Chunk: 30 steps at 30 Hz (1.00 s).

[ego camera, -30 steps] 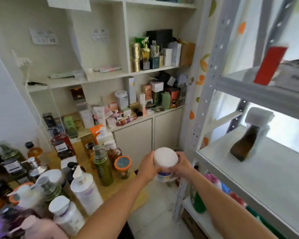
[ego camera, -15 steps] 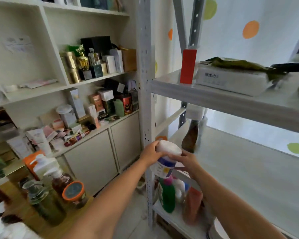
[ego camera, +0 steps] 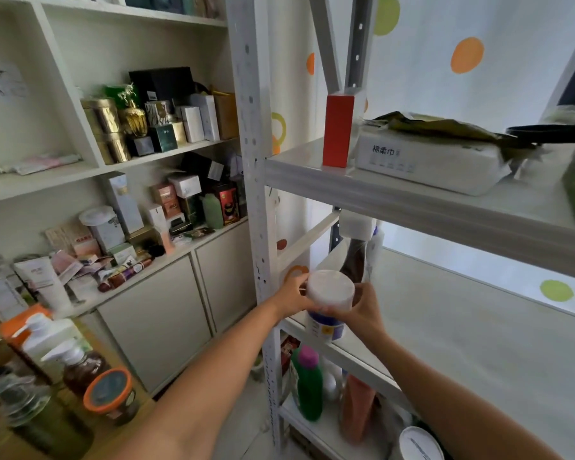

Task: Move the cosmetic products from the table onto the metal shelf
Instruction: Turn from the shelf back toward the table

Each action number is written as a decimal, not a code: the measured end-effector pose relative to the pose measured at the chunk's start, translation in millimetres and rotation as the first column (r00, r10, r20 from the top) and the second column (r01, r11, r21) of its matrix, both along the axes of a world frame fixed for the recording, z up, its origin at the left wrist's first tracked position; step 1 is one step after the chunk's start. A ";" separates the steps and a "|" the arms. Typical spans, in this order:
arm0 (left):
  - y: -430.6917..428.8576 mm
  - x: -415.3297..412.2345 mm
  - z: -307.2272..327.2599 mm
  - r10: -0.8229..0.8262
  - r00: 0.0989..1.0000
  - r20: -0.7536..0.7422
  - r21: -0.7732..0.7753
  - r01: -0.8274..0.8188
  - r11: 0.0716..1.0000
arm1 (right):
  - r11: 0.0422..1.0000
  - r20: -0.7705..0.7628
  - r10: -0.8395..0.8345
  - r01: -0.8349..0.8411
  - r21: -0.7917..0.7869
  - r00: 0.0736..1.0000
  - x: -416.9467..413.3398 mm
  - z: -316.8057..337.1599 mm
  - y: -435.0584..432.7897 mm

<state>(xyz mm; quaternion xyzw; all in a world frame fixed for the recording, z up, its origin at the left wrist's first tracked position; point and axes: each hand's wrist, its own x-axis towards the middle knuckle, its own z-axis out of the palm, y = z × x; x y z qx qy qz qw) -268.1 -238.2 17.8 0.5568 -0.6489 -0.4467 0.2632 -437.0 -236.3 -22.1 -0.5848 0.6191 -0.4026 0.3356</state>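
A white jar with a round white lid and a blue label (ego camera: 328, 305) is held between both hands at the front left corner of the metal shelf's middle level (ego camera: 445, 327). My left hand (ego camera: 294, 295) grips its left side and my right hand (ego camera: 362, 307) its right side. The jar's base is over the shelf's front edge; whether it rests on the shelf I cannot tell. Behind it on that level stands a brown bottle with a white cap (ego camera: 354, 257). Several pump bottles and an orange-lidded jar (ego camera: 108, 393) remain on the wooden table (ego camera: 136, 413) at lower left.
The shelf's white upright post (ego camera: 256, 194) stands just left of the jar. The upper level (ego camera: 395, 194) carries a red box (ego camera: 337, 131) and a white tissue pack (ego camera: 425, 161). The lower level holds a green bottle (ego camera: 307, 383) and an orange one (ego camera: 356, 406). A white cabinet full of boxes (ego camera: 146, 180) lines the left wall.
My view has swung right, from the table to the metal shelf. Both hands have carried the white jar up and forward to the front corner of the middle level.
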 end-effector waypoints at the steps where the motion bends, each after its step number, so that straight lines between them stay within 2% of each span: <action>1: -1.7 -2.3 0.9 -0.011 1.000 0.013 0.010 0.011 1.000 | 1.000 -0.003 -0.009 0.009 -0.001 1.000 0.8 -3.5 -1.7; 5: -3.8 -10.9 -3.4 -0.013 0.996 0.089 0.042 0.010 0.999 | 0.996 0.024 0.086 -0.085 -0.003 0.996 3.8 -11.1 -3.7; 8: -2.2 -16.9 -10.2 -0.002 0.994 0.105 0.033 -0.001 0.999 | 0.991 -0.034 0.133 -0.134 -0.031 0.991 0.4 -21.6 -0.9; 15: -12.2 -26.4 -11.8 0.013 0.998 0.063 0.040 -0.016 0.999 | 0.998 -0.043 -0.039 0.037 -0.046 0.998 -0.7 -32.3 5.5; 25: -11.4 -28.8 -12.3 0.073 0.995 0.065 0.072 -0.078 0.994 | 0.995 -0.084 -0.094 0.093 -0.022 0.992 6.3 -22.8 6.7; 30: 6.8 -28.5 -16.4 0.103 0.987 0.123 -0.015 -0.102 0.995 | 0.998 -0.100 -0.050 0.054 0.035 0.994 8.0 -20.0 11.9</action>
